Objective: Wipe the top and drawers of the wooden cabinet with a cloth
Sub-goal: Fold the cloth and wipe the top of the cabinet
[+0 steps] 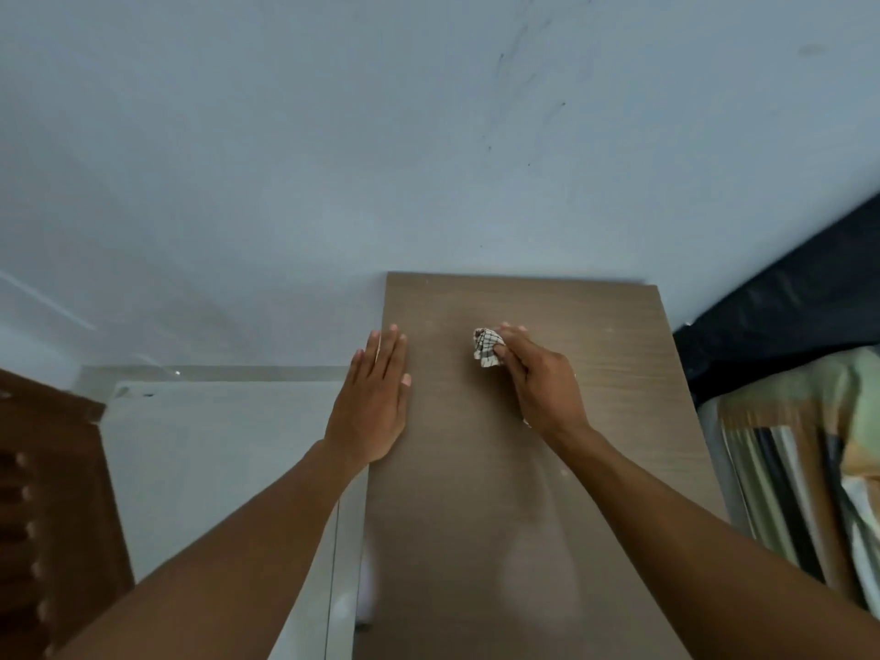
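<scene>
- Head view, looking down: cabinet top [547, 469], brown wood grain, runs from the near edge of the frame to a pale blue-grey wall [333, 135].
- Cloth [486, 347]: small, white with a dark check, bunched up; sits on the far half of the cabinet top, about mid-width.
- Right hand [543, 378]: fingers curled round the cloth, gripping it and holding it down on the wood.
- Left hand [374, 402]: flat, fingers straight and together, holding nothing; rests along the left edge of the cabinet top, outer side overhanging.
- Hands well apart, the cloth between them, nearer the right.
- Faint pale smears on the near part of the wood.
- Right of the cabinet: dark fabric [785, 302] above striped folded material [785, 493].
- Far left: dark wooden furniture [47, 493], blurred.
</scene>
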